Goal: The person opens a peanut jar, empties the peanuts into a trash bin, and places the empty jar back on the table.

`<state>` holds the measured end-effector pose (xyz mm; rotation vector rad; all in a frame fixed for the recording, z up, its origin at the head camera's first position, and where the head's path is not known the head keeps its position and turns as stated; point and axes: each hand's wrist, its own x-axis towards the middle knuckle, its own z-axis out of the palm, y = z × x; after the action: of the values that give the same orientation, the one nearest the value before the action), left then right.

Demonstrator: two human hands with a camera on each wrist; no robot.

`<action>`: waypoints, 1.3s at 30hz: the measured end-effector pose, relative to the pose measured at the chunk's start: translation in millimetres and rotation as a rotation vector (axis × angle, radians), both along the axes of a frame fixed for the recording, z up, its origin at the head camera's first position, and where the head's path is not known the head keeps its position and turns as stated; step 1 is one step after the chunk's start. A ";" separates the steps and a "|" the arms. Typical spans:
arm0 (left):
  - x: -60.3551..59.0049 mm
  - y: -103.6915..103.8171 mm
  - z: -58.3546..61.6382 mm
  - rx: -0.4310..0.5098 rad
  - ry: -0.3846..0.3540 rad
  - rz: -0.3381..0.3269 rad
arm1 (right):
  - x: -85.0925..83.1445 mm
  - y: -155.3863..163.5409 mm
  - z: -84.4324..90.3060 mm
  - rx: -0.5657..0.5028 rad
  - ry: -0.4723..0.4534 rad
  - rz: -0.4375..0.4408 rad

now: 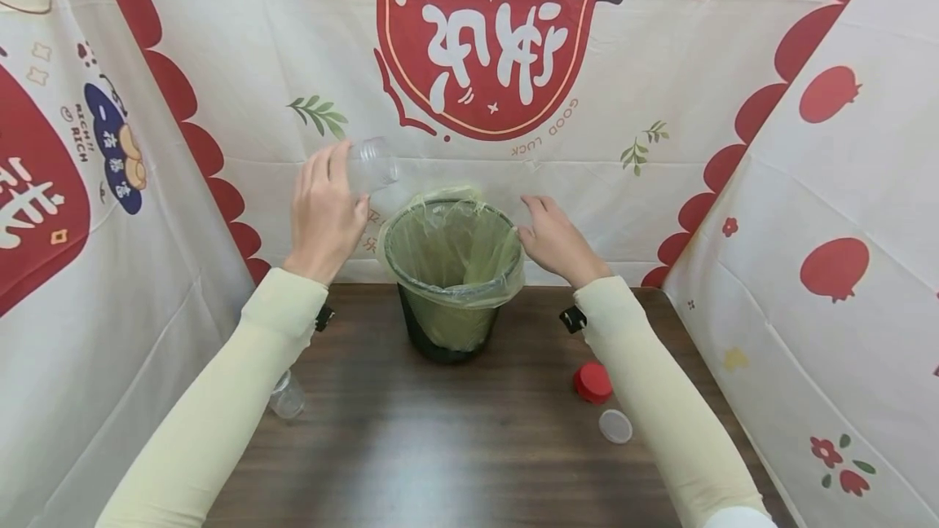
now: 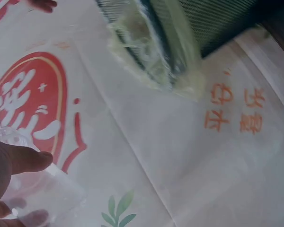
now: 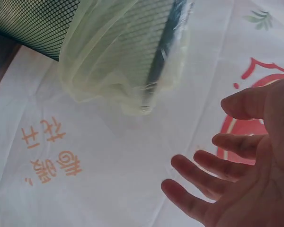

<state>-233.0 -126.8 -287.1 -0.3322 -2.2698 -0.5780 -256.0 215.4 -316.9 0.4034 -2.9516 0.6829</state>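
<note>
Left hand (image 1: 325, 214) is gripping one clear bottle (image 1: 372, 163), tipping it just left of the bin's rim, mouth angled toward the one lined bin (image 1: 453, 283), probably for dropping. Right hand (image 1: 555, 240) is hovering beside the rim, fingers spread, holding nothing. Two caps are lying rightward: red cap (image 1: 592, 382), clear lid (image 1: 615, 426).
</note>
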 end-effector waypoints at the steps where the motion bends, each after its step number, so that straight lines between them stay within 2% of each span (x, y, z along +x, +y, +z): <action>1: 3.3 -0.2 -1.3 0.038 -0.008 0.007 | 4.2 0.8 0.3 -0.003 0.014 0.000; 6: 19.8 -0.9 -10.0 0.199 -0.030 0.036 | 23.6 5.4 -0.3 -0.007 0.093 -0.008; 11: 32.5 0.8 -26.4 0.299 -0.060 0.056 | 41.2 12.3 -7.2 -0.032 0.156 -0.018; 19: 48.3 6.6 -59.2 0.455 -0.132 0.034 | 66.6 35.0 -37.7 -0.086 0.190 -0.059; 22: 53.9 6.9 -75.4 0.504 -0.144 0.019 | 73.8 41.7 -52.0 -0.084 0.180 -0.082; 26: 61.6 4.5 -99.5 0.536 -0.168 0.030 | 83.3 49.0 -67.3 -0.086 0.153 -0.114; 31: 69.1 -2.6 -134.5 0.553 -0.234 0.053 | 95.8 57.2 -82.1 -0.083 0.147 -0.138; 39: 77.5 -19.0 -187.9 0.570 -0.307 0.136 | 115.8 65.0 -105.2 -0.083 0.136 -0.134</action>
<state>-155.4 -145.8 -475.0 0.2055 -2.2639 -1.2274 -140.2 280.4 -422.1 0.2330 -2.7813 0.7273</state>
